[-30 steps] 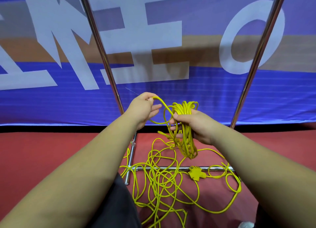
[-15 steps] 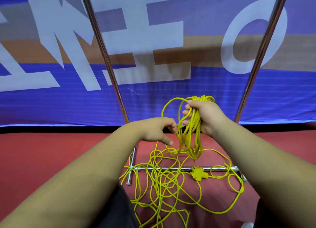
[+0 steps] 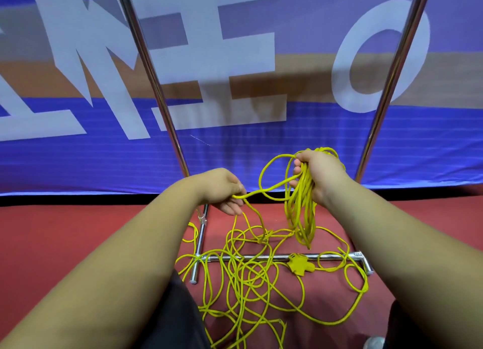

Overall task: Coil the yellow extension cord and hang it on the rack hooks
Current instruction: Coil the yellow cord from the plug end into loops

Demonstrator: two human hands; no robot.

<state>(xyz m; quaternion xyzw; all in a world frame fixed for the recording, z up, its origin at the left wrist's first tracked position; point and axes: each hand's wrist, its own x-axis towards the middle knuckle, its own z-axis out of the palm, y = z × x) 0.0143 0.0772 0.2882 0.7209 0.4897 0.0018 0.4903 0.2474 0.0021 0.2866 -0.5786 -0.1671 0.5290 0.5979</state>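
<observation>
The left hand point(image 3: 224, 191) has its fingers curled round 1 strand of the yellow cord point(image 3: 248, 278), drawn taut toward the right. Below it, most of the cord lies in a loose heap near the middle of the red floor point(image 3: 78, 231), crossing over and seemingly under the rack's base bar point(image 3: 261, 257). That is the main risk. A tight crossing at the top of the heap looks ready to cinch into a knot if the next length is pulled hard, and a loop caught round the bar could drag the rack or stop the pull. The socket block point(image 3: 299, 263) rests against the bar and could snag there too. To the right, the bundle point(image 3: 300, 212) of finished loops hangs from the right hand point(image 3: 317, 177), which is clamped round its top. 1 wide, slack loop stands out from the rest and may slip free or make the coil uneven for hanging. No hooks are in view, only the rack's 2 slanted poles against the blue banner point(image 3: 235, 152). Compared with 1 s ago, the left hand has left the top of the bundle, dropped and moved left to take a new strand. The right hand has lifted and shifted right, and the bundle has gained a loop. The heap looks much the same.
</observation>
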